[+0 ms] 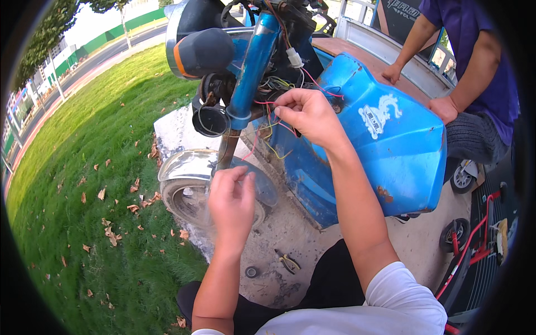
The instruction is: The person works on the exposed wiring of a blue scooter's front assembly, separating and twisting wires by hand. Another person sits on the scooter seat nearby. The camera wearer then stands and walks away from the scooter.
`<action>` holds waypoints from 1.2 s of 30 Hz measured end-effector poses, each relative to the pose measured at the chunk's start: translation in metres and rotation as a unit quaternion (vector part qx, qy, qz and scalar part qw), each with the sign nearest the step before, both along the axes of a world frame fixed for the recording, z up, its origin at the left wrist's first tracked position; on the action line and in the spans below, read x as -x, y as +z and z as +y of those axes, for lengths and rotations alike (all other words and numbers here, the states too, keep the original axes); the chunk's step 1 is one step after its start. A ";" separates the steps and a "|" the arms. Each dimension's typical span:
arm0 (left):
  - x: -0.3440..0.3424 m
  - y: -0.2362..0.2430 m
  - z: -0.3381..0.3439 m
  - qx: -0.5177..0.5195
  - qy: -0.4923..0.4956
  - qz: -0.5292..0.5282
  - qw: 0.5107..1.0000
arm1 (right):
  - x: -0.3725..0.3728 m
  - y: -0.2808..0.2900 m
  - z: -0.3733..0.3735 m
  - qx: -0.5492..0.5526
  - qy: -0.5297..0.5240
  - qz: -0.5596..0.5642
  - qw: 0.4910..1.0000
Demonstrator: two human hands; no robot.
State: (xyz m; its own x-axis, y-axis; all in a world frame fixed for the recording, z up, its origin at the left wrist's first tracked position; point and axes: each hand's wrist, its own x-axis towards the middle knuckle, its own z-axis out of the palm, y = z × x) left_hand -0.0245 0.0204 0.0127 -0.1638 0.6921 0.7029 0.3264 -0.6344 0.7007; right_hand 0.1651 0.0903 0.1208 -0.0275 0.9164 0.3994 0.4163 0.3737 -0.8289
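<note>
Left of the grip, sunlit grass is observed; concrete paving is noted below, green fencing far beyond.

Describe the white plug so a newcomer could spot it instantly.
From the big blue panel, look left to the slanting blue tube. Just right of the tube's upper part, above the right hand, which pinches a red wire, is the plug. Its chunky white body sets it apart from the thin wires around it.
</note>
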 end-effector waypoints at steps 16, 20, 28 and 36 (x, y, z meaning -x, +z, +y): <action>-0.030 0.059 0.043 -0.040 0.111 0.226 0.967 | 0.005 -0.008 -0.001 -0.027 0.043 0.093 0.994; -0.038 0.060 0.052 -0.026 0.128 0.244 0.961 | 0.003 -0.010 0.001 -0.021 0.008 0.064 0.998; -0.047 0.048 0.059 -0.065 0.159 0.220 0.960 | 0.001 -0.006 -0.001 -0.019 -0.021 -0.010 1.000; -0.053 0.040 0.072 -0.144 0.182 0.200 0.952 | 0.001 -0.003 -0.003 -0.019 -0.017 -0.017 1.000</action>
